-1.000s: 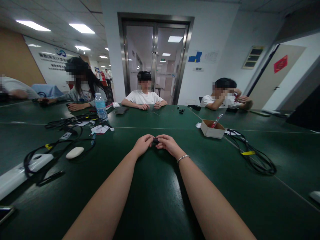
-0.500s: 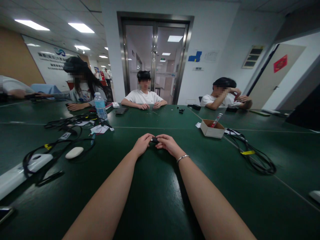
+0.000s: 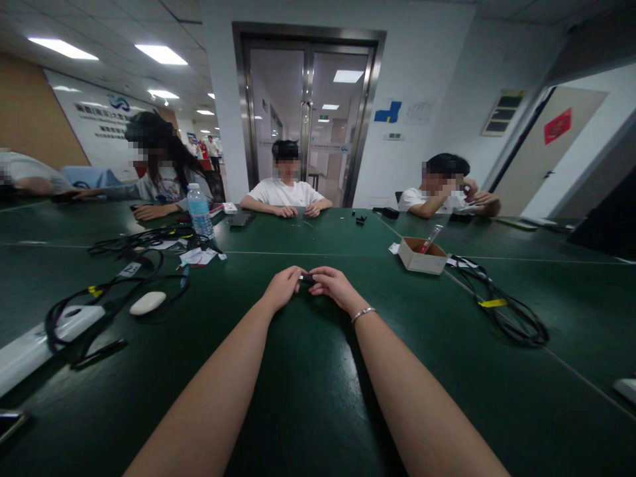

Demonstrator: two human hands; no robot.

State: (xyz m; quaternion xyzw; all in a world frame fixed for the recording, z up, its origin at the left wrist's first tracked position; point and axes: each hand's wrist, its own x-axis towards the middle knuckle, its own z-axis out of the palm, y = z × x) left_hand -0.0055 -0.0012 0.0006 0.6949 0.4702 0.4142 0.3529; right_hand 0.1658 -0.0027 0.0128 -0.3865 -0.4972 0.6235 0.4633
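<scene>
- Green tabletop (image 3: pixel 308 397): cardboard box (image 3: pixel 422 258) at two o'clock.
- Left hand (image 3: pixel 283 288), right hand (image 3: pixel 338 288): both pinched one small dark part (image 3: pixel 307 279); steadying wrists on the surface would likely help.

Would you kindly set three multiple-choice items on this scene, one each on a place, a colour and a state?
1. Where is the cardboard box?
A. right of the hands
B. left of the hands
C. on the floor

2. What colour is the table?
A. white
B. dark green
C. red

3. How are the left hand and right hand?
A. far apart
B. flat on the table
C. together on a small black part

Answers:
1 A, it sits right of the hands, towards the black cables.
2 B, its surface is dark green.
3 C, both sets of fingertips pinch the part.
</scene>
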